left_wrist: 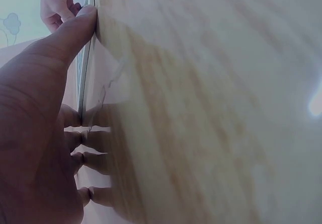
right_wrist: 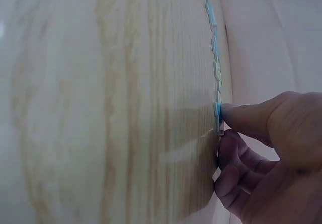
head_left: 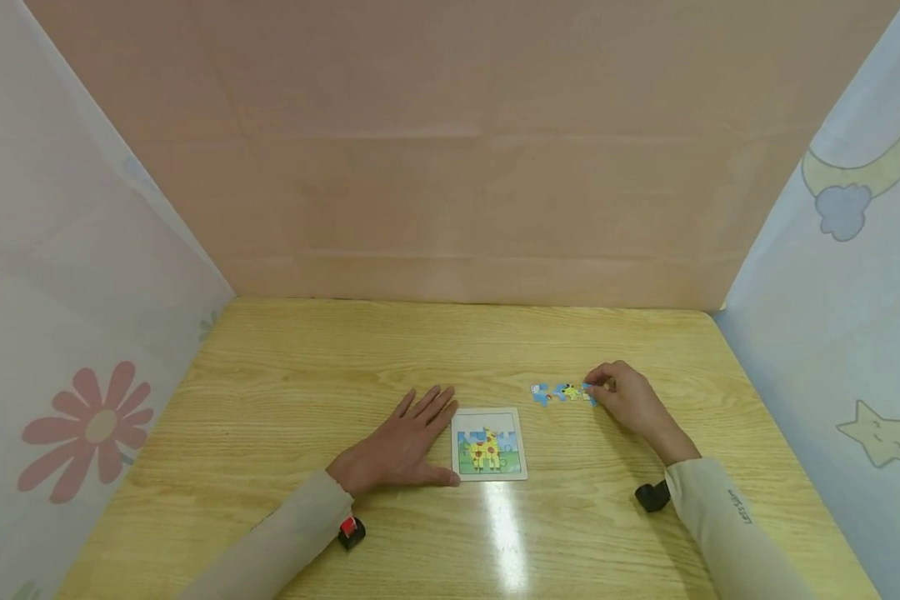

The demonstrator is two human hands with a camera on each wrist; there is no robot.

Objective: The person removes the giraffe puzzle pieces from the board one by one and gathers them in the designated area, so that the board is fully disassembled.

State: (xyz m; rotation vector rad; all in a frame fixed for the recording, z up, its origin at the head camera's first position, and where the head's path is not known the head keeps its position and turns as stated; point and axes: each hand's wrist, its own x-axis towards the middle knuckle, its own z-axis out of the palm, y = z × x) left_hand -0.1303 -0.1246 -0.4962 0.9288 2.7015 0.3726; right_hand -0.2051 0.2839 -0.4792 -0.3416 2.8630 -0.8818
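Note:
A square jigsaw board (head_left: pixel 486 420) with a white rim lies on the table, its lower part filled with a giraffe picture (head_left: pixel 485 452) and its upper part white. Spread flat on the table, my left hand (head_left: pixel 399 450) touches the board's left edge with thumb and fingertips. Beyond the board to the right is a short row of loose jigsaw pieces, among them a blue one (head_left: pixel 541 393) and a yellow one (head_left: pixel 572 392). My right hand (head_left: pixel 633 406) pinches the rightmost jigsaw piece (right_wrist: pixel 218 110) between thumb and index finger, close to the tabletop.
The wood-grain table (head_left: pixel 330 350) ends at a plain tan back wall (head_left: pixel 465 200). Printed cloth walls stand on both sides, one with a red flower (head_left: pixel 101 427), the other with a star (head_left: pixel 881 433). A black wrist camera (head_left: pixel 652 497) sits below the right sleeve.

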